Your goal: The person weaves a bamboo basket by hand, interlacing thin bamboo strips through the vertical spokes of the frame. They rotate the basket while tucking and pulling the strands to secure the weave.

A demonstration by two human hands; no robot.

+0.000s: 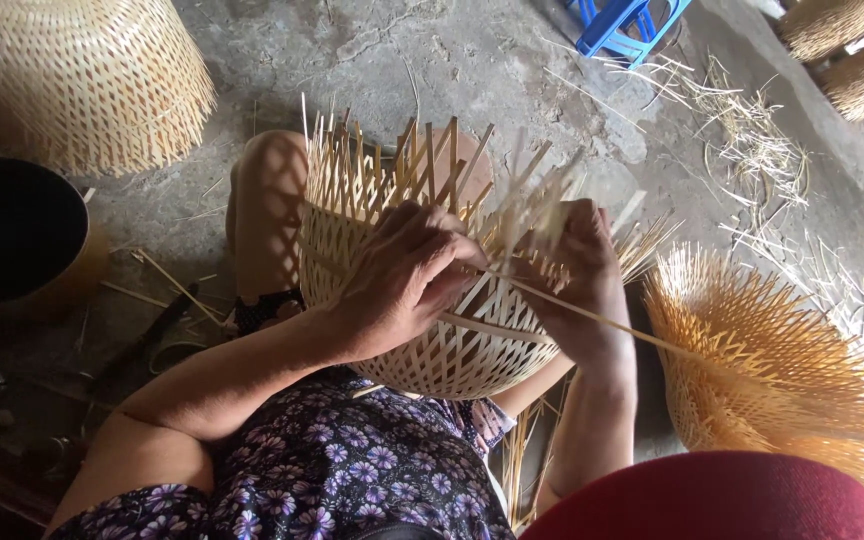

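A half-woven bamboo basket [432,350] rests on my lap, its loose strip ends sticking up toward the floor ahead. My left hand [407,275] lies over the basket's open weave, fingers curled and pinching a strip near the rim. My right hand [577,265] grips the strips just beside it, fingers closed on them. A long thin bamboo strip [632,330] runs from between my hands out to the right. My knees show behind the basket.
A finished woven basket [82,80] stands upside down at top left, with a dark round pot [12,235] below it. Another unfinished basket with spiky ends [772,370] lies right. Loose bamboo scraps [752,140], a blue stool [622,25] and more baskets [852,50] lie beyond.
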